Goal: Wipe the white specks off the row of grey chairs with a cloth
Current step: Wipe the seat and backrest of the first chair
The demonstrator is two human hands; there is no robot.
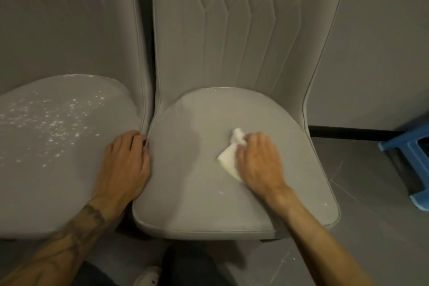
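gripping a white cloth (228, 162), the right hand (257, 162) presses it on the right chair seat (185, 169); the left hand (125, 165) lies loose on the right edge of the speckled left seat (46, 146).

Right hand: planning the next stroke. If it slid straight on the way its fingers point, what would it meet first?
The right hand, pushing the cloth ahead, would cross bare seat, then likely meet this chair's backrest at the rear crease; depth is unclear.
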